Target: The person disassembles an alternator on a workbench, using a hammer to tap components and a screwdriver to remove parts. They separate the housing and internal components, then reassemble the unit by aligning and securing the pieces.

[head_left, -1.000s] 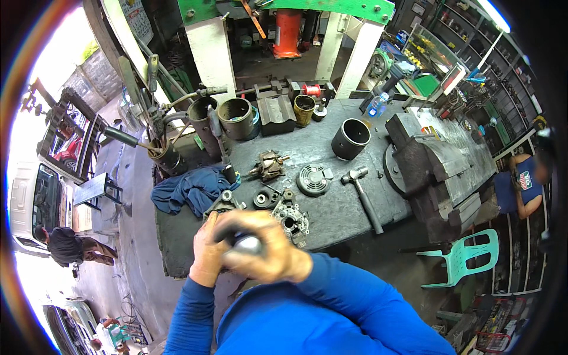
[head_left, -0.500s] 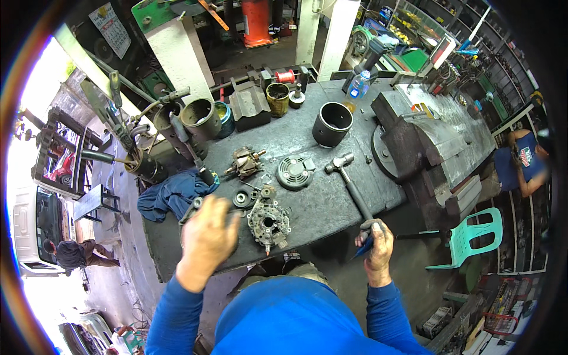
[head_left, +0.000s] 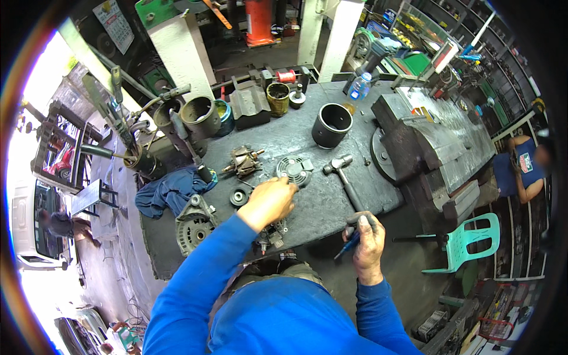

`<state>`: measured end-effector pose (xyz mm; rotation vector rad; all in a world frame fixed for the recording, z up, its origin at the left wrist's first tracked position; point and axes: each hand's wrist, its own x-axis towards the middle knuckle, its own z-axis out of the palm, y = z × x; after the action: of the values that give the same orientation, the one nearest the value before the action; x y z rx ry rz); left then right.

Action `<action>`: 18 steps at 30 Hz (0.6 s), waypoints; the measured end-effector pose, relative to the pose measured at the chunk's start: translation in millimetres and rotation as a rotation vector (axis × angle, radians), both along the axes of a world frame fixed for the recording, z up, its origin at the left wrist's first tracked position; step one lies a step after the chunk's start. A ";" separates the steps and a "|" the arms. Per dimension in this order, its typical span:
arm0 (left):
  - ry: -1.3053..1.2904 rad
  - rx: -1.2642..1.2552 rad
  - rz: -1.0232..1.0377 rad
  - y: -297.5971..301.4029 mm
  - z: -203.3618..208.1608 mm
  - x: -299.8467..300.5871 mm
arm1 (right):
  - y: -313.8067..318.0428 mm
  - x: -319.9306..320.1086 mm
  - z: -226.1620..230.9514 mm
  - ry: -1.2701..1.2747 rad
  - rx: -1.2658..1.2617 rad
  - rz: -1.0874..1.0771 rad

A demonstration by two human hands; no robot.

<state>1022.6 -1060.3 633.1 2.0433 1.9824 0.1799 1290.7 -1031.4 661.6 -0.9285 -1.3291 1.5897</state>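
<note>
My left hand (head_left: pixel 271 203) reaches over a grey alternator housing (head_left: pixel 273 235), hiding much of it. Its bent fingers come up to the lower edge of a round vented cover (head_left: pixel 294 171); whether they grip anything is hidden. My right hand (head_left: pixel 368 242), at the bench's front edge, is closed around a slim blue tool (head_left: pixel 348 244) that points down to the left. A hammer (head_left: pixel 347 180) lies on the bench, its handle running toward that hand. Left of my left forearm rests another alternator housing half (head_left: pixel 196 229). A rotor (head_left: pixel 244 161) and a small pulley (head_left: pixel 239 197) lie beyond it.
A dark cylinder (head_left: pixel 332 125) stands at mid-bench, with a large vise (head_left: pixel 423 139) on the right. A blue cloth (head_left: pixel 171 192) and tool-filled cans (head_left: pixel 145 164) occupy the left. A green chair (head_left: pixel 470 242) and a person (head_left: pixel 523 165) are beyond the right side.
My left hand has moved right, from the left housing half to the vented cover, uncovering that half. My right hand has shifted slightly left with the blue tool.
</note>
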 end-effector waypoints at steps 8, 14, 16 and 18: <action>-0.281 0.697 0.762 -236.3 56.4 -33.8 | -8.2 -75.0 78.7 0.253 -0.050 0.138; -0.324 0.589 1.008 -271.4 37.9 -38.6 | -60.6 -172.9 113.0 0.515 0.095 0.639; -0.227 0.561 0.930 -262.3 32.8 -43.5 | -77.1 -207.3 110.7 0.513 0.170 0.758; -0.241 0.494 0.968 -252.4 27.5 -49.3 | -92.0 -238.1 104.1 0.513 0.169 0.831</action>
<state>973.4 -1312.7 660.6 0.9789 2.7492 1.1307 1052.7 -1123.3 765.7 0.2036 -1.5086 2.0789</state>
